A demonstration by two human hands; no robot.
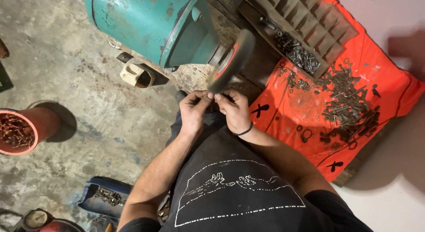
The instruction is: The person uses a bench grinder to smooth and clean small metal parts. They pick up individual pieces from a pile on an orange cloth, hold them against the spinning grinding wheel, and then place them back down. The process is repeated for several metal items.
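Note:
My left hand [194,111] and my right hand [234,111] meet fingertip to fingertip just below the grey grinding wheel [232,59] of a teal bench grinder [152,26]. Together they pinch something small against the wheel's lower edge; the piece itself is hidden by my fingers. A black band circles my right wrist.
An orange sheet [287,112] on the right carries a pile of rusty bolts and nuts [349,103]. A dark compartment tray [305,23] holds more screws. A red bucket [20,132] of rusty metal stands at left, a blue container [106,196] with parts below.

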